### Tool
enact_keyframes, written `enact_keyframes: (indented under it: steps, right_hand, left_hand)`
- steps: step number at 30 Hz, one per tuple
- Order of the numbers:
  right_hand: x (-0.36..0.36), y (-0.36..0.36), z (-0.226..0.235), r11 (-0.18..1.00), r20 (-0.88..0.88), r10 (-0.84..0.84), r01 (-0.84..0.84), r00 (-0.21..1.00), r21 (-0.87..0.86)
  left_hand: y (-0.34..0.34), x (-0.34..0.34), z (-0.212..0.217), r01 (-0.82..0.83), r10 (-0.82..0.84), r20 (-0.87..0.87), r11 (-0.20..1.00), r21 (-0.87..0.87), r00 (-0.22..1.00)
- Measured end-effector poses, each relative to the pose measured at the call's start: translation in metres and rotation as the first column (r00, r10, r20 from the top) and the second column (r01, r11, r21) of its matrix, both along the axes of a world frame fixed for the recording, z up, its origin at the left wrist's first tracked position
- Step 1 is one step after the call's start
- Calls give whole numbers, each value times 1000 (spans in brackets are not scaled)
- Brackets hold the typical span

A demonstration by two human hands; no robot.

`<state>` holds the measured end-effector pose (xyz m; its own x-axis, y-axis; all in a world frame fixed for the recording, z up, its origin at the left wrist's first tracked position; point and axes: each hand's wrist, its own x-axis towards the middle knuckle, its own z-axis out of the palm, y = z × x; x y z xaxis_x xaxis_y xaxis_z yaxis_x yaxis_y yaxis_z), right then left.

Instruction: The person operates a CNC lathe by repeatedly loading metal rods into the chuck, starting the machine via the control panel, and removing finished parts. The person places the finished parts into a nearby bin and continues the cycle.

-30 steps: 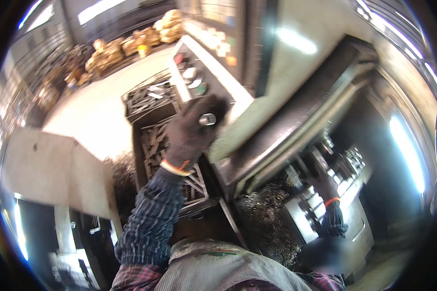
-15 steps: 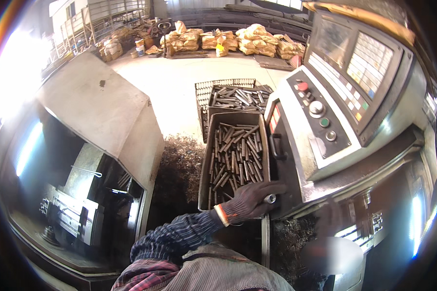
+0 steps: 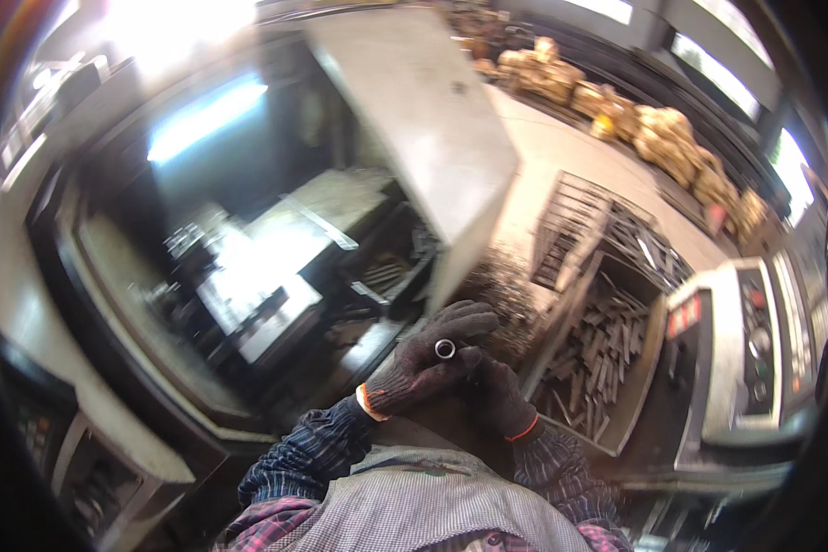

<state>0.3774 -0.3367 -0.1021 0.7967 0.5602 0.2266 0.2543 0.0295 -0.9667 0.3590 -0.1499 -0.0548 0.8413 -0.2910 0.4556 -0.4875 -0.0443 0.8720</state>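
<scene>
My left hand (image 3: 423,363), in a dark knit glove with an orange-edged cuff, is closed around a small metal tube (image 3: 444,349). The tube's bright round end faces up between the fingers; its length is hidden in the glove. Close against it on the right is my right hand (image 3: 499,396), also in a dark glove. Its fingers are in shadow and partly behind the left hand, so what they hold does not show. Both hands are in front of my apron, between the open machine on the left and a metal bin (image 3: 651,368) on the right.
Short metal rods (image 3: 607,340) fill the bin; a second crate of rods (image 3: 649,244) stands beyond. At left, a lit machine bay (image 3: 285,304) opens behind a pale door (image 3: 432,120). Metal shavings (image 3: 497,290) lie on the floor. A control panel (image 3: 754,345) is at right.
The view has swung left toward the left machine. My left hand, holding the tube, has left the bin's near edge. My right hand has come from the right-hand machine to beside it.
</scene>
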Motion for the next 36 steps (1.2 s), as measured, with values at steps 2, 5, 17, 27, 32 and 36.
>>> enact_keyframes:
  steps: [2, 5, 17, 27, 32, 36]
  right_hand:
    - [13, 45, -8, 983, -11, 172, -170, 985, 69]
    - [28, 93, -20, 932, 73, 362, -361, 929, -34]
    - [87, 191, -14, 755, 244, 649, -572, 720, -320]
    - [170, 211, -58, 851, -174, 446, -476, 878, -221]
    - [197, 198, -83, 885, -203, 390, -426, 898, -185]
    - [204, 196, -94, 892, -297, 374, -428, 878, -142]
  left_hand:
    - [39, -13, -1, -121, 115, 110, 991, 51, 987]
    - [78, -33, -6, -367, 326, 250, 920, 139, 912]
    - [149, -39, -31, -554, 432, -362, 740, -380, 826]
    - [413, 14, -89, -520, 937, 330, -340, 784, -114]
    - [493, -56, -134, -106, 819, 540, -565, 818, -194]
    - [518, -35, -129, 203, 899, 421, -392, 897, -123]
